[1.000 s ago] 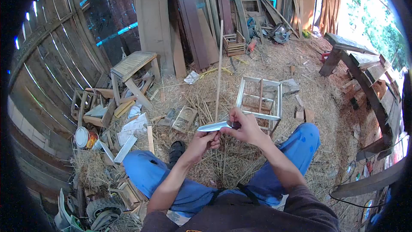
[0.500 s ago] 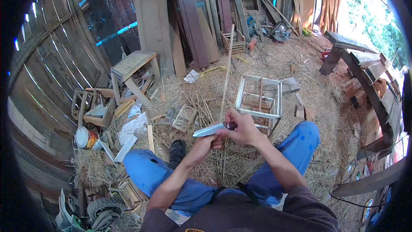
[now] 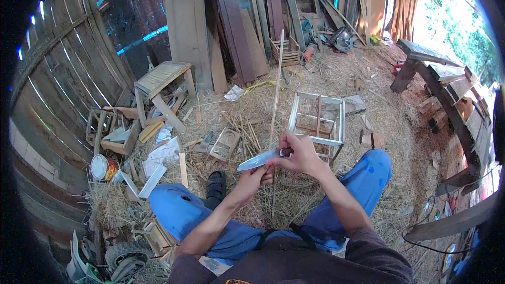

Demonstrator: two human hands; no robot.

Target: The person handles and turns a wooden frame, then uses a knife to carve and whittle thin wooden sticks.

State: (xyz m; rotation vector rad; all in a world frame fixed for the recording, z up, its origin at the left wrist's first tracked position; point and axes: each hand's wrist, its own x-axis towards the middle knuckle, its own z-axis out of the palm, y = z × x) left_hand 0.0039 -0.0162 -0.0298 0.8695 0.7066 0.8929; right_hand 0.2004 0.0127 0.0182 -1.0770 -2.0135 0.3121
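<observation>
My right hand [image 3: 300,153] is closed around the dark handle of a knife [image 3: 258,161], whose broad pale blade points left. Just below the blade, my left hand [image 3: 252,181] is closed on a long thin wooden strip [image 3: 276,87]. The strip stands nearly upright between my knees, its upper end reaching toward the leaning boards. Blade and strip cross where the two hands meet. The fingertips of my left hand are partly hidden by the knife and my right hand.
A white wooden stool frame [image 3: 318,139] lies ahead on the straw. To the left are a small wooden table [image 3: 163,78], a paint can [image 3: 99,167] and wood scraps. A carved wooden piece [image 3: 225,144] lies near my foot. A heavy bench [image 3: 447,84] stands right.
The knife blade has turned slightly and shows a broader face. The strip's upper end has shifted slightly left. Both hands keep their hold.
</observation>
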